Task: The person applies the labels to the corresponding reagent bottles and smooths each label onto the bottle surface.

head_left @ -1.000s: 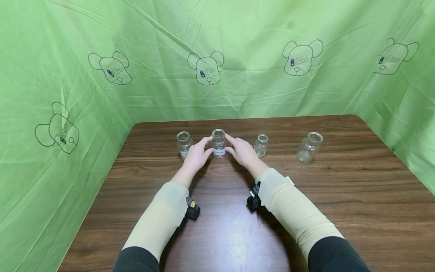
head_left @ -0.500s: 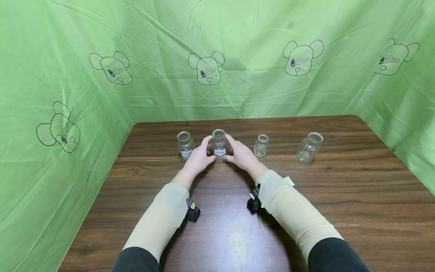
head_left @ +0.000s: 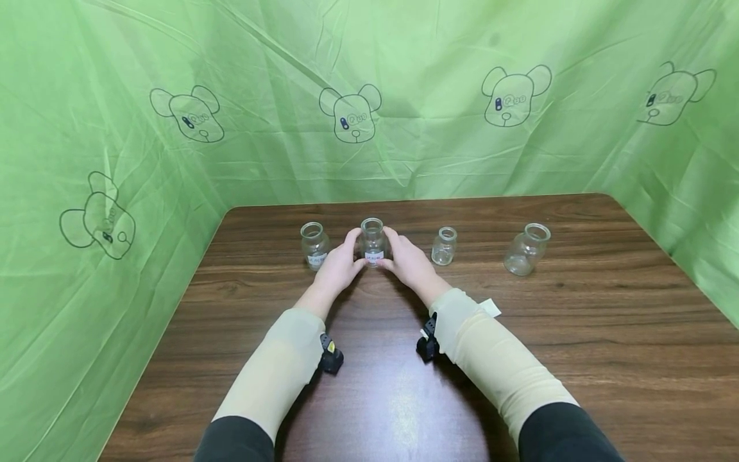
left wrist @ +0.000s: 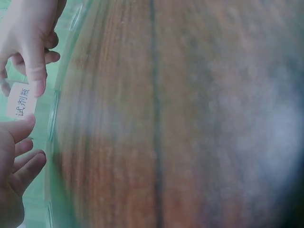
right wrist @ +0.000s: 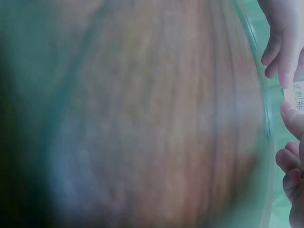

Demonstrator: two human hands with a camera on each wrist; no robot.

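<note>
A clear glass reagent bottle (head_left: 373, 241) with a white label (head_left: 374, 256) stands upright at mid-table in the head view. My left hand (head_left: 337, 264) holds it from the left and my right hand (head_left: 411, 262) from the right, index fingers along its sides. The thumbs meet the bottle low at the front, at the two ends of the label. Close up in the left wrist view, the label (left wrist: 21, 100) carries printed Chinese characters between the two thumbs. Most of my other fingers are hidden behind the hands in the head view.
Another labelled glass bottle (head_left: 314, 242) stands left of my left hand. A smaller bottle (head_left: 444, 246) is right of my right hand, and a larger one (head_left: 526, 250) farther right. Green cloth (head_left: 427, 154) surrounds the back and sides of the wooden table (head_left: 606, 308).
Both thumbs slid down off the label, then came back in against its lower ends. The left-hand bottle's label shows more than a second ago. The bottles stay in place.
</note>
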